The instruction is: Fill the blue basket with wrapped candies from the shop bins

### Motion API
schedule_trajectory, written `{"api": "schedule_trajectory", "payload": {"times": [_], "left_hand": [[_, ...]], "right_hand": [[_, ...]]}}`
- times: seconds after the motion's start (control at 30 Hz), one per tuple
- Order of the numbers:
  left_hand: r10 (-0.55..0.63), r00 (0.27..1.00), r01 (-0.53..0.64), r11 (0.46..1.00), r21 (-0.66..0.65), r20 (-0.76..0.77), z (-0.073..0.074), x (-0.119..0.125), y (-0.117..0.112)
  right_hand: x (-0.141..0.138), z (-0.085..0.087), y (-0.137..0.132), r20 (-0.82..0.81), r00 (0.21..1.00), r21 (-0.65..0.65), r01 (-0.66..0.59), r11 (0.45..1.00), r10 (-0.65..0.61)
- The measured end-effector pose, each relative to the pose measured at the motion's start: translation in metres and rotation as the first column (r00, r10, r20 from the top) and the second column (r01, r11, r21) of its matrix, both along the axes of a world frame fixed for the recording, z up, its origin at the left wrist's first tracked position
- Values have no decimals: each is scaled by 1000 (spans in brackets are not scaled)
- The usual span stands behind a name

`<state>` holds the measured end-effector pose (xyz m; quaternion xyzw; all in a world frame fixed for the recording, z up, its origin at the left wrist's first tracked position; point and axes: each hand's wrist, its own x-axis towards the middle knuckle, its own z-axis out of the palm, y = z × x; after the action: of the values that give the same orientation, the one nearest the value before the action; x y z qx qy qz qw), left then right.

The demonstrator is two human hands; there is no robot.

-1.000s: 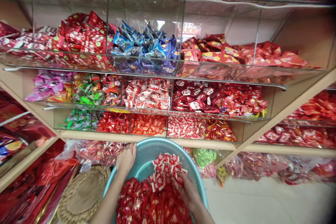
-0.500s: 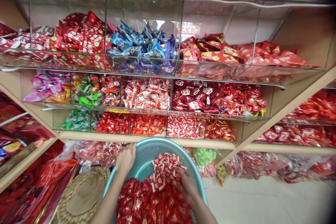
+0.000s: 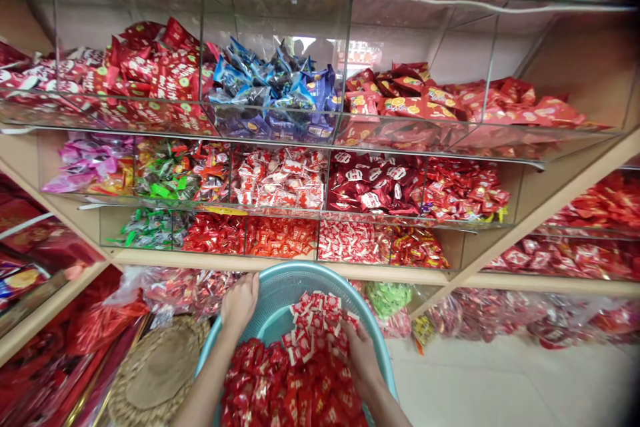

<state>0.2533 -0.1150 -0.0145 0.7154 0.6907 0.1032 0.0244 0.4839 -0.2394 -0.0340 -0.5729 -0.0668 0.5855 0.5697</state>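
Note:
A round teal plastic basket (image 3: 300,275) sits just below the shelf edge, filled with wrapped sweets. Red foil sweets (image 3: 285,380) fill its near part, and a mound of red-and-white wrapped sweets (image 3: 320,323) rises behind them. My left hand (image 3: 240,303) is on the basket's far left rim, its fingers curled over the edge. At the right side of the basket, my right hand (image 3: 363,360) is pressed into the sweets, next to the red-and-white mound. Its fingertips are buried, so I cannot tell whether it holds any.
Clear acrylic bins of wrapped sweets (image 3: 280,177) line the wooden shelves ahead. A round woven mat (image 3: 157,373) stands left of the basket, with red packaged goods beyond it. Bagged sweets (image 3: 480,317) lie along the shelf base, above a pale tiled floor (image 3: 500,380).
My right hand has shifted slightly right and down along the mound of sweets. My left hand stays on the rim, and the view has barely moved.

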Motion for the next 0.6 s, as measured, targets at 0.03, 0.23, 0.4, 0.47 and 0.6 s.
{"api": "schedule_trajectory", "payload": {"times": [0.03,0.23,0.4,0.47,0.6], "left_hand": [[1,1000,-1,1000,-1,1,0,0,0],[13,1000,-12,1000,-21,26,1,1,-1],[15,1000,-14,1000,-24,26,0,0,0],[17,999,-16,1000,-26,31,0,0,0],[11,999,-10,1000,-18,37,-1,0,0]], "right_hand": [[1,0,0,5,1000,14,3,1000,-3],[1,2,-1,31,999,55,17,998,-19],[-3,11,-5,82,997,46,-8,999,4],[-7,12,-7,37,997,67,-74,995,71],[-27,9,-12,-128,968,78,-207,975,216]]}}
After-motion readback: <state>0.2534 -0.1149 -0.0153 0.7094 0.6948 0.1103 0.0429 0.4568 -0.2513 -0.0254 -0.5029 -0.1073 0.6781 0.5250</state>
